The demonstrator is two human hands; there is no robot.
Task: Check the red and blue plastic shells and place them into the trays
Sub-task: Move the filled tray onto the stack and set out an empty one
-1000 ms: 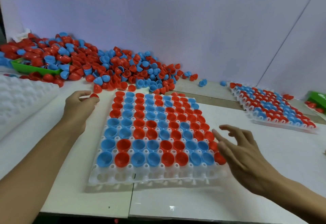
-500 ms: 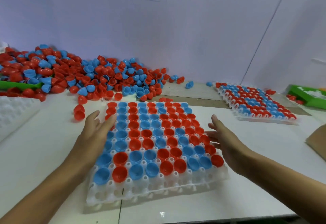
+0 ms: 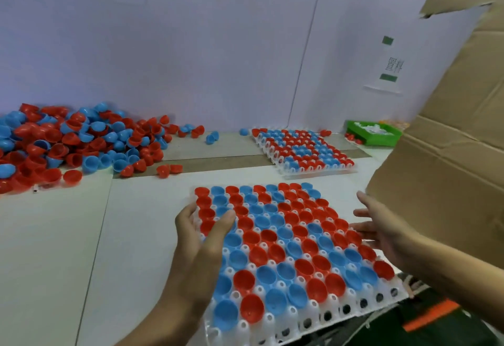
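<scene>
You are carrying the biggest risk with the tray (image 3: 321,315) itself: its near edge is hanging past the table (image 3: 54,250) edge, and the last row of cups is empty, so if you are tilting it toward you or lifting one side faster, the whole tray is probably sliding off or bending in the middle. The box (image 3: 450,141) is standing very close on the right side, and a corner of the tray could be catching on it. After that, the shells (image 3: 275,253) are only sitting loose in the cups, so a small shake is maybe throwing some out. Your left hand (image 3: 201,239) is gripping the left edge of the tray, the thumb lying over the top on the shells and the fingers curling down at the rim. Your right hand (image 3: 387,231) is staying flat with straight fingers at the right edge, touching the rim, I think, and holding nothing. A second full tray (image 3: 302,152) is lying farther back, and the loose pile (image 3: 71,141) is waiting at the far left.
</scene>
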